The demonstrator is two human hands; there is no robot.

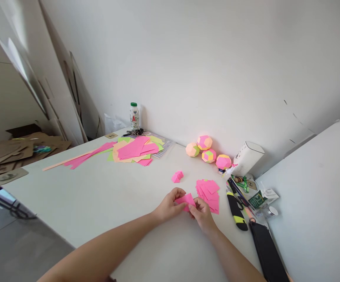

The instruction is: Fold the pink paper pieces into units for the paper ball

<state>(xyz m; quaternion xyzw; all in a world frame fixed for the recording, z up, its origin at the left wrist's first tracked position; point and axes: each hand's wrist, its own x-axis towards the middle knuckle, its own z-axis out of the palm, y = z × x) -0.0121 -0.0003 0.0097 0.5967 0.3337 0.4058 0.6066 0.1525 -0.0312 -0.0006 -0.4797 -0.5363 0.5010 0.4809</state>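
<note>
Between my two hands is a small pink piece of paper (187, 199), held just above the white table. My left hand (170, 206) is closed on its left side, thumb in front. On the right edge, my right hand (202, 214) pinches the same paper between thumb and fingers. Just beyond the hands lies a small folded pink paper piece (177, 176). To the right, close to my right hand, is a loose stack of pink paper pieces (208, 192). Several multicoloured paper balls (204, 143) sit against the wall.
Pink, orange and green paper sheets (131, 150) and long strips (83, 157) lie at the back left. Behind them stands a white bottle with a green cap (133, 116). A black and yellow cutter (236, 210), a black case (266, 250) and a white box (248, 156) line the right side.
</note>
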